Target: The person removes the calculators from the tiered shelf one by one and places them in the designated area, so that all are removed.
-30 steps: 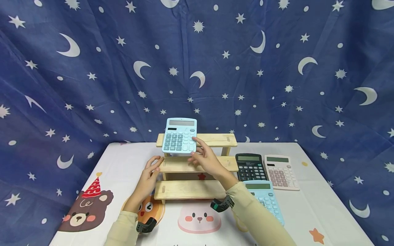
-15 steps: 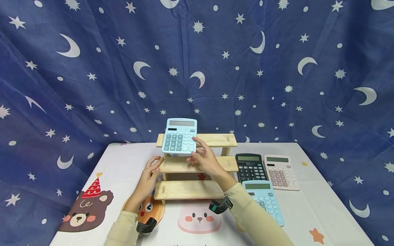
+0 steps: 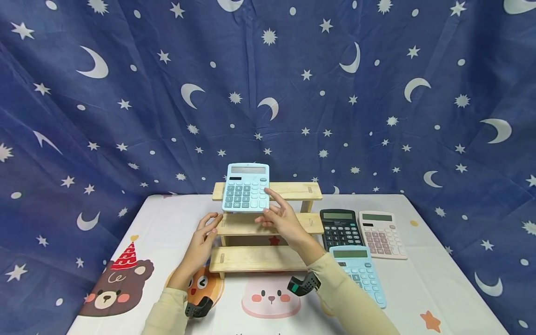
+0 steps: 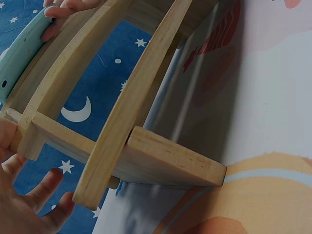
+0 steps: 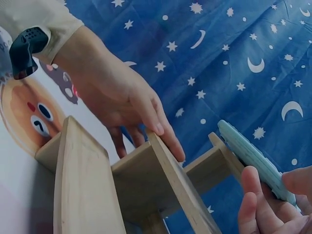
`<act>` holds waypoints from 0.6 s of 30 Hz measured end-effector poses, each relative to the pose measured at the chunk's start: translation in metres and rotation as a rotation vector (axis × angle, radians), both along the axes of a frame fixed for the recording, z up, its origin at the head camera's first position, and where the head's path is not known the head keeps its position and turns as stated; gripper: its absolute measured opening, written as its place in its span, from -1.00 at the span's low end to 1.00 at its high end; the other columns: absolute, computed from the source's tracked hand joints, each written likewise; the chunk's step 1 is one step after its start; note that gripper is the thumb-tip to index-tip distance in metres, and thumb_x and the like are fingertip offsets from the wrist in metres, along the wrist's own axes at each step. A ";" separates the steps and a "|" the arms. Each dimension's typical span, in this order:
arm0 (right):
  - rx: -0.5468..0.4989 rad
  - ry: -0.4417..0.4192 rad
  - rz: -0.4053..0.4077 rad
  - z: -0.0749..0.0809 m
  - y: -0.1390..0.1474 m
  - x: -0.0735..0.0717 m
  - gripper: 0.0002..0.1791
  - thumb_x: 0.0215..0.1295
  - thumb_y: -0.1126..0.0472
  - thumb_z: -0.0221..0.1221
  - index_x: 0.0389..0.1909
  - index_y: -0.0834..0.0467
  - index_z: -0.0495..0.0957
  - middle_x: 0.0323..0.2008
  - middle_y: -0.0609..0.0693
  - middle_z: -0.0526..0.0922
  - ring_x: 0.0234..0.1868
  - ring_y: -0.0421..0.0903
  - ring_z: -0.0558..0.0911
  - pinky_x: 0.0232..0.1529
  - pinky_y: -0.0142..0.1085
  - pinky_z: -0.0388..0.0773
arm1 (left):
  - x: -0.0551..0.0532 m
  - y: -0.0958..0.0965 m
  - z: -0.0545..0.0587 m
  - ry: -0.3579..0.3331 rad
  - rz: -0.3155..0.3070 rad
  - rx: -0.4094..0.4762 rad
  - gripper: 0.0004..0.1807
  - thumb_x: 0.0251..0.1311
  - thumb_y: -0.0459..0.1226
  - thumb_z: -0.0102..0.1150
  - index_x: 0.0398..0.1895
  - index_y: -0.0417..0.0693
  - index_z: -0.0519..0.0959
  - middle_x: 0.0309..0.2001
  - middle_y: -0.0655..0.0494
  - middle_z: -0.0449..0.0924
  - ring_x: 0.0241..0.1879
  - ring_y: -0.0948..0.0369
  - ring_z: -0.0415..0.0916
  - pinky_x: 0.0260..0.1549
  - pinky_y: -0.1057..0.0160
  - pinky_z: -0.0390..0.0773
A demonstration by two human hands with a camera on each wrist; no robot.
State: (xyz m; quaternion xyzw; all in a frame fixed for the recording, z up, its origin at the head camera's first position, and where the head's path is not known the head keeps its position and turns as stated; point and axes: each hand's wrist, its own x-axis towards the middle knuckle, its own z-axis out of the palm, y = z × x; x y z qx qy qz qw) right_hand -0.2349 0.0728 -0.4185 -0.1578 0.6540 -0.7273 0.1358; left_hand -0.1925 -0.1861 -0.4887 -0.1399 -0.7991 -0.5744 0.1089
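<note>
A light blue calculator (image 3: 246, 188) leans upright in front of the top tier of a three-tier wooden display stand (image 3: 268, 224). My right hand (image 3: 284, 223) pinches its lower right edge, thumb at the front corner and index finger along the side. In the right wrist view, the calculator (image 5: 256, 158) appears edge-on against the top tier, with right-hand fingers (image 5: 273, 209) around its near end. My left hand (image 3: 203, 242) holds the left end of the middle tier. Its thumb and index finger (image 5: 163, 129) lie at that board's end in the right wrist view.
Right of the stand lie a black calculator (image 3: 341, 228), a pale pink one (image 3: 383, 235) and a second light blue one (image 3: 360, 274), which overlaps the black one's lower edge in the head view. A starry blue curtain (image 3: 268, 93) hangs behind the white printed tablecloth (image 3: 423, 279).
The calculator in my right hand has shifted slightly down and to the right, its bottom edge now lower against the stand. My left hand stays at the middle tier's end.
</note>
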 end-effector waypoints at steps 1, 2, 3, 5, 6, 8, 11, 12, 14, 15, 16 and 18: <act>-0.003 0.000 0.003 0.000 0.000 0.000 -0.26 0.51 0.38 0.00 0.59 -0.15 0.08 -0.25 -0.08 0.72 -0.26 -0.20 0.75 -0.17 -0.41 0.65 | 0.000 0.000 0.000 -0.001 -0.001 0.000 -0.52 0.58 -0.31 -0.19 0.45 -0.38 0.29 0.51 -0.25 0.10 0.55 -0.28 -0.05 0.37 -0.47 0.07; -0.006 -0.001 0.002 0.000 0.001 0.001 -0.26 0.51 0.38 0.00 0.59 -0.15 0.08 -0.26 -0.08 0.72 -0.26 -0.21 0.75 -0.17 -0.40 0.65 | 0.000 0.000 0.000 -0.002 -0.002 0.001 -0.52 0.58 -0.31 -0.20 0.45 -0.39 0.29 0.50 -0.25 0.10 0.55 -0.28 -0.05 0.37 -0.46 0.07; -0.008 0.000 0.003 -0.001 0.002 0.002 -0.26 0.51 0.38 0.00 0.59 -0.15 0.08 -0.27 -0.08 0.72 -0.26 -0.21 0.75 -0.16 -0.40 0.65 | 0.000 0.000 0.000 -0.001 -0.001 0.000 -0.52 0.58 -0.31 -0.20 0.44 -0.39 0.29 0.50 -0.25 0.10 0.55 -0.28 -0.05 0.37 -0.45 0.08; -0.011 0.001 0.007 -0.001 0.003 0.003 -0.26 0.51 0.38 0.00 0.59 -0.14 0.08 -0.27 -0.04 0.71 -0.25 -0.20 0.75 -0.15 -0.39 0.65 | 0.000 0.000 -0.001 0.008 0.005 -0.008 -0.52 0.58 -0.31 -0.20 0.44 -0.40 0.30 0.50 -0.26 0.11 0.54 -0.28 -0.04 0.36 -0.45 0.11; -0.012 0.001 0.007 -0.001 0.004 0.003 -0.26 0.50 0.38 0.01 0.59 -0.14 0.08 -0.26 -0.01 0.71 -0.25 -0.20 0.75 -0.15 -0.39 0.65 | 0.000 0.000 -0.001 0.013 0.008 -0.012 -0.52 0.58 -0.31 -0.20 0.44 -0.40 0.30 0.50 -0.26 0.11 0.54 -0.28 -0.03 0.36 -0.45 0.12; -0.016 -0.003 0.009 -0.001 0.005 0.004 -0.26 0.50 0.38 0.01 0.59 -0.15 0.08 -0.22 0.04 0.71 -0.25 -0.19 0.75 -0.15 -0.38 0.66 | 0.000 0.001 -0.001 0.023 0.012 -0.018 -0.52 0.59 -0.31 -0.20 0.43 -0.40 0.31 0.49 -0.26 0.12 0.53 -0.28 -0.01 0.34 -0.44 0.14; -0.018 -0.004 0.012 -0.002 0.008 0.005 -0.26 0.50 0.38 0.02 0.59 -0.14 0.08 -0.13 0.07 0.72 -0.25 -0.18 0.75 -0.16 -0.39 0.65 | 0.001 0.001 -0.001 0.030 0.022 -0.027 -0.53 0.58 -0.32 -0.20 0.43 -0.39 0.32 0.49 -0.26 0.13 0.52 -0.28 0.02 0.33 -0.44 0.17; -0.019 -0.003 0.013 -0.003 0.009 0.006 -0.26 0.50 0.38 0.01 0.59 -0.14 0.08 -0.09 0.07 0.72 -0.25 -0.19 0.75 -0.16 -0.39 0.65 | 0.001 0.001 0.000 0.026 0.022 -0.025 -0.53 0.59 -0.32 -0.20 0.43 -0.39 0.32 0.49 -0.26 0.13 0.52 -0.29 0.02 0.33 -0.44 0.16; -0.021 0.004 0.017 -0.003 0.011 0.007 -0.26 0.50 0.38 0.01 0.60 -0.11 0.07 -0.02 0.11 0.72 -0.26 -0.20 0.75 -0.17 -0.40 0.65 | 0.002 0.001 0.000 0.021 0.022 -0.024 -0.53 0.58 -0.33 -0.20 0.43 -0.39 0.32 0.49 -0.25 0.13 0.52 -0.29 0.02 0.33 -0.43 0.18; -0.023 0.009 0.019 -0.003 0.012 0.007 -0.26 0.50 0.38 0.01 0.60 -0.10 0.07 0.01 0.14 0.72 -0.26 -0.21 0.75 -0.17 -0.40 0.65 | 0.002 0.001 0.001 0.017 0.021 -0.022 -0.53 0.58 -0.33 -0.19 0.43 -0.39 0.31 0.49 -0.25 0.13 0.52 -0.29 0.01 0.34 -0.42 0.18; -0.025 0.012 0.022 -0.003 0.013 0.008 -0.26 0.50 0.38 0.00 0.60 -0.09 0.06 0.04 0.18 0.71 -0.26 -0.21 0.75 -0.17 -0.40 0.65 | 0.002 0.001 0.001 0.015 0.020 -0.022 -0.53 0.58 -0.33 -0.19 0.43 -0.39 0.31 0.49 -0.26 0.13 0.53 -0.29 0.01 0.34 -0.42 0.18; -0.030 0.019 0.027 -0.002 0.015 0.009 -0.25 0.49 0.39 0.00 0.61 -0.08 0.05 0.09 0.26 0.68 -0.26 -0.22 0.76 -0.16 -0.40 0.66 | 0.001 0.002 0.001 0.006 0.015 -0.013 -0.53 0.58 -0.33 -0.19 0.44 -0.39 0.30 0.50 -0.25 0.12 0.53 -0.29 -0.01 0.36 -0.41 0.16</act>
